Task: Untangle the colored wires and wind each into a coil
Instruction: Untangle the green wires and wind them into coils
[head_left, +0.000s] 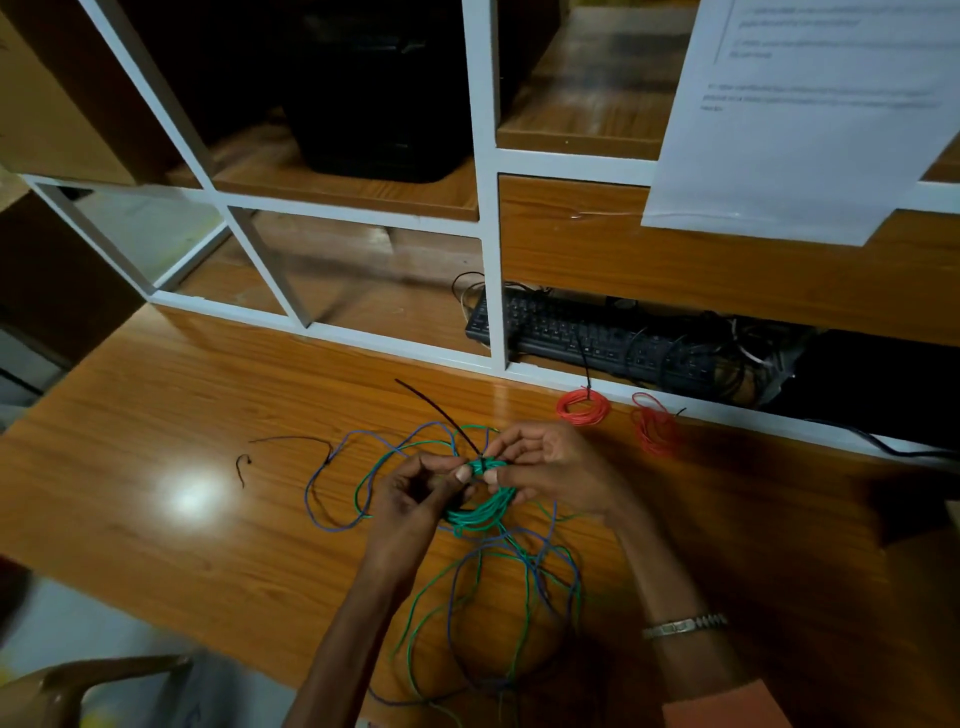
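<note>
Green wire coil (480, 506) sits over the wooden desk (208, 405), its top bunched between both hands with a black tie (441, 410) poking out (the knot itself is hidden). Left hand (415, 499) pinches it with curled fingers; right hand (550, 470) grips the far side, palm up.

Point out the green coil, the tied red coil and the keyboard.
green coil (480, 512): head view, lower curve of the bundle below the hands.
tied red coil (583, 406): head view, wire ring, near side.
keyboard (561, 328): head view, keys right of the white post.
</note>
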